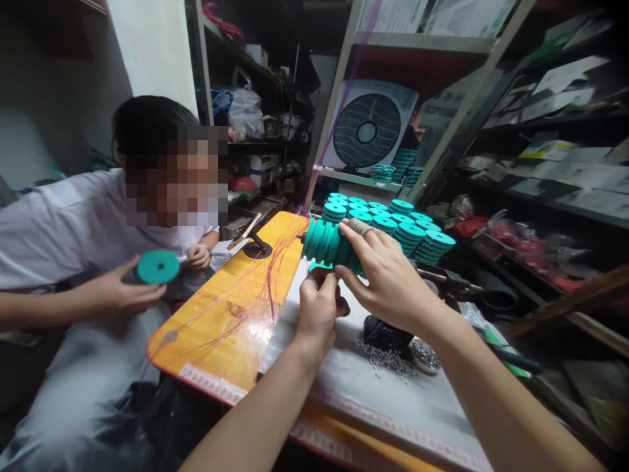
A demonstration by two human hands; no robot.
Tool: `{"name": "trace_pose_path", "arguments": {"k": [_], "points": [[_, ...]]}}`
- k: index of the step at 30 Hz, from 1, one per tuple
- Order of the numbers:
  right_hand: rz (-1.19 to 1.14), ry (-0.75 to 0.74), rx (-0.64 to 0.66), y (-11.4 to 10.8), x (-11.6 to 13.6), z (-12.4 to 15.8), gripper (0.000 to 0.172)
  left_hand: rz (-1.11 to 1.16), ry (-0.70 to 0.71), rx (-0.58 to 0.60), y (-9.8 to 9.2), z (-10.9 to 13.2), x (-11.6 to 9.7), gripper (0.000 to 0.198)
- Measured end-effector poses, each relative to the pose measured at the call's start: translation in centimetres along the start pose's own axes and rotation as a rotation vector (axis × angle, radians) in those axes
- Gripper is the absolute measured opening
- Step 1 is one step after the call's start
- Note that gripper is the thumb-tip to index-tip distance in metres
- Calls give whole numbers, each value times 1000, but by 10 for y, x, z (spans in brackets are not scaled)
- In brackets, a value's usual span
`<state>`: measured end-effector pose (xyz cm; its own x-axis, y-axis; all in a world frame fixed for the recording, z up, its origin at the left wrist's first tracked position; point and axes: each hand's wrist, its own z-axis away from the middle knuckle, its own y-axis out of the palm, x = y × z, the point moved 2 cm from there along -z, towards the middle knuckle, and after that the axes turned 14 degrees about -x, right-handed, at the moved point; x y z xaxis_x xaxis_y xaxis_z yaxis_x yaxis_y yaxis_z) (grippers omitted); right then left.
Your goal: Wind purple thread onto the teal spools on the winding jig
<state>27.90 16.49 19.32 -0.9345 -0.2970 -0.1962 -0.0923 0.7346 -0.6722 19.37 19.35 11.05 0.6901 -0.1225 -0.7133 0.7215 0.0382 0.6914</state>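
A row of teal grooved spools [322,240] lies on its side above the table, with a dark rod end showing at its left. My right hand [386,265] is closed over this row, fingers across the top and thumb at the lower side. One of its fingers has a greyish wrap. Just below the row my left hand [317,305] is closed in a pinch, close to a thin curved teal edge [320,265]. What sits between its fingertips is hidden. A dark round thing shows beside the left fingers.
Stacks of teal spools [417,233] stand behind my hands. Small metal beads [388,360] lie by a round dish [425,356] and a black bag [386,334]. Purple and red lines cross the yellow table [216,314]. At left a co-worker holds a teal spool [158,267].
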Motion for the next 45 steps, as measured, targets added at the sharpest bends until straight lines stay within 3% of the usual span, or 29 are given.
{"name": "trace_pose_path", "arguments": {"k": [12, 17, 21, 25, 29, 34, 41, 45], "points": [[-12, 57, 6, 10, -9, -13, 56, 56, -29, 17, 3, 0, 1, 17], [-52, 25, -36, 7, -6, -8, 57, 114, -29, 62, -11, 9, -1, 20], [-226, 52, -141, -11, 15, 8, 42, -26, 70, 81, -35, 28, -11, 29], [-532, 150, -71, -32, 44, 19, 21, -136, 110, 91, -54, 52, -21, 28], [-761, 266, 37, -43, 57, 20, 14, -172, 51, 165, -58, 71, -23, 27], [-917, 366, 26, -45, 56, 21, 13, -180, 44, 265, -56, 81, -24, 28], [-814, 334, -57, -50, 55, 27, 10, -118, 3, 321, -51, 86, -31, 24], [-597, 164, -74, -58, 58, 27, 13, -234, -13, 290, -52, 86, -41, 22]]}}
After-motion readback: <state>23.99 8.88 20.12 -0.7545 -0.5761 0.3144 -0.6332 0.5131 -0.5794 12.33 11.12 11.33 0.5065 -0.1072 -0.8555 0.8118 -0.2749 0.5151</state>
